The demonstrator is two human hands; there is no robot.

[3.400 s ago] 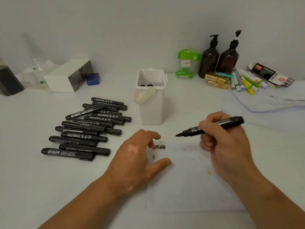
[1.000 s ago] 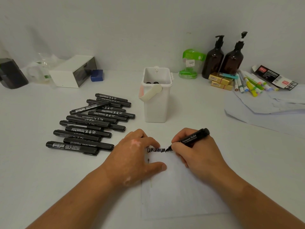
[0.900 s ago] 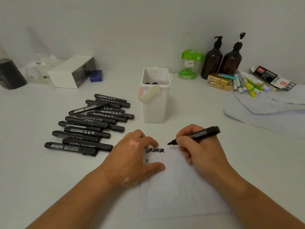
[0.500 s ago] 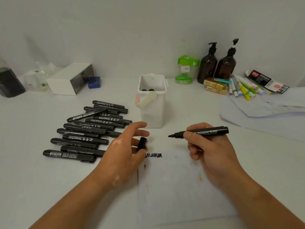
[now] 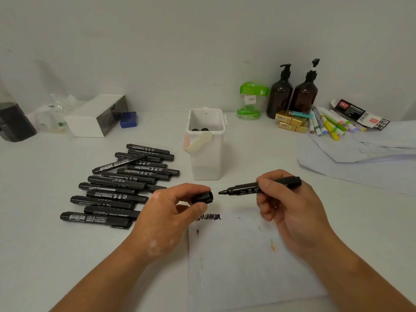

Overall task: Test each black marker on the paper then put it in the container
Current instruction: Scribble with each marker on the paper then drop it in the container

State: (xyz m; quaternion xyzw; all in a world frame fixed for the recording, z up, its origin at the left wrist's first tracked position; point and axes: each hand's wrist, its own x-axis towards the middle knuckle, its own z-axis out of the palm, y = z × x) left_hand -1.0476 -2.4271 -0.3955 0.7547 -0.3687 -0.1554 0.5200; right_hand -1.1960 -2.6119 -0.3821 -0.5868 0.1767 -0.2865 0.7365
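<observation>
My right hand (image 5: 290, 208) grips an uncapped black marker (image 5: 245, 189), held level with its tip pointing left. My left hand (image 5: 166, 215) pinches the marker's black cap (image 5: 202, 197), its open end facing the tip a short gap away. Both hover above the white paper (image 5: 243, 262), which bears a black scribble (image 5: 209, 217) near its top left corner. Behind them stands the white container (image 5: 208, 158) with a cream handle; two marker ends show inside. Several capped black markers (image 5: 119, 183) lie in a pile on the left.
At the back left sit a white box (image 5: 94, 115), a blue block (image 5: 128, 119) and a dark object (image 5: 13, 122). At the back right stand a green-lidded jar (image 5: 251, 100), two brown pump bottles (image 5: 292, 93), yellow packs, coloured pens (image 5: 331, 124) and loose sheets (image 5: 364, 154).
My right hand finished the scribble and lifted the marker off the paper. My left hand left the paper and brought the cap up, level with the tip.
</observation>
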